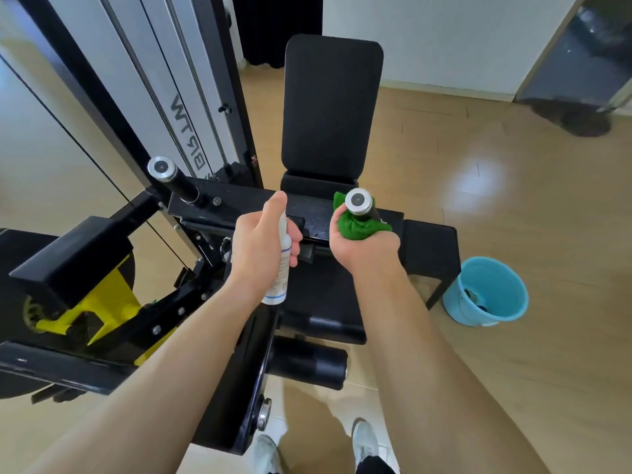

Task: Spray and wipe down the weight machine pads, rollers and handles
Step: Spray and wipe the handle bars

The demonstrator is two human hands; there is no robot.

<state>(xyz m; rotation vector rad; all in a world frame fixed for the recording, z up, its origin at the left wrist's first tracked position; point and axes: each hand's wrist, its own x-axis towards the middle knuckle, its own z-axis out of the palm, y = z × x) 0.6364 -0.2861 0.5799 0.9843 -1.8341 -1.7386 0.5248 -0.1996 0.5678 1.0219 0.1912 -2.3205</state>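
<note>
Handle [359, 203] at one o'clock of the seat gets wiped — right hand [362, 244] squeezes a green cloth [355, 227] around it, left hand [263, 241] clasps the spray bottle [282, 261]. Next, I'd guess, the ten-o'clock handle [171, 179] — spray first.

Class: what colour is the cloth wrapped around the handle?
Green, seen in the head view.
</note>
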